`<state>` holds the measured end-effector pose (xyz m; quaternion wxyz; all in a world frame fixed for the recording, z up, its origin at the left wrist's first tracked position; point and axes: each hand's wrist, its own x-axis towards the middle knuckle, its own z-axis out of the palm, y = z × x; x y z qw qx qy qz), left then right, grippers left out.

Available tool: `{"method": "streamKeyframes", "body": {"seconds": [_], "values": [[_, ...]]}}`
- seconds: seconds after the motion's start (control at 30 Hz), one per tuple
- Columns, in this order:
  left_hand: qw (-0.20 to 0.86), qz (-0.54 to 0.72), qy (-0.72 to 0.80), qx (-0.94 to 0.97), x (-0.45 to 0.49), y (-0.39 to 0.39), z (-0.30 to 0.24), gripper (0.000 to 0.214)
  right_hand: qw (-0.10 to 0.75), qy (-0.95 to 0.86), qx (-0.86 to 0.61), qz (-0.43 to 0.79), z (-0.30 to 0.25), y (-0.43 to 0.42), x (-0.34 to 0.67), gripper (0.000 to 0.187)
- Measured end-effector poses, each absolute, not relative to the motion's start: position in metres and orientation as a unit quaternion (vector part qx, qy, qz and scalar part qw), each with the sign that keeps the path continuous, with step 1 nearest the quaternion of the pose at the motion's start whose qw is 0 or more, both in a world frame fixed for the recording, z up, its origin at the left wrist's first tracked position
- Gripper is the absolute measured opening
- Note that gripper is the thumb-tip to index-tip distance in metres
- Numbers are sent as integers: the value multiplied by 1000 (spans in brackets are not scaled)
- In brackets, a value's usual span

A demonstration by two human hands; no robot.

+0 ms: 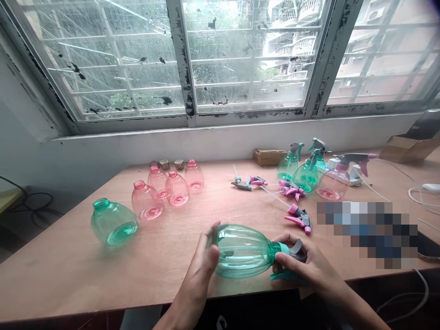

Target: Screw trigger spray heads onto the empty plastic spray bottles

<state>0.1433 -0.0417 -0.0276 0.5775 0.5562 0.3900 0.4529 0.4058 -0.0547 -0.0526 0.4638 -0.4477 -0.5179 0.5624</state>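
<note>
A clear green spray bottle (245, 252) lies sideways in the air above the table's front edge, its neck pointing right. My left hand (202, 261) is closed round the bottle's base end, thumb on the near side. At the neck, my right hand (302, 261) grips the teal collar of the grey spray head (297, 250) between thumb and fingers. The head sits on the bottle's mouth, and its teal trigger (287, 275) hangs below my right hand. Some right fingers are hidden behind the collar.
An open green bottle (114, 223) and several open pink bottles (147, 201) stand at left. Loose pink spray heads (299, 219) and a grey one (241, 184) lie mid-table. Bottles with heads (307, 176), a power strip (355, 176) and cables are at right; a cardboard box (270, 157) sits by the wall.
</note>
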Motion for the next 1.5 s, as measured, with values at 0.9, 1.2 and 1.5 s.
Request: {"method": "streamKeyframes", "body": {"seconds": [0.9, 1.2, 1.5], "values": [[253, 597, 386, 656, 152, -59, 5, 77, 558, -460, -424, 545, -12, -42, 359, 39], [439, 504, 400, 627, 162, -61, -67, 107, 536, -403, -467, 577, -67, -65, 376, 42], [419, 557, 310, 647, 127, -74, -54, 87, 530, -410, -384, 635, -69, -70, 357, 46]]}}
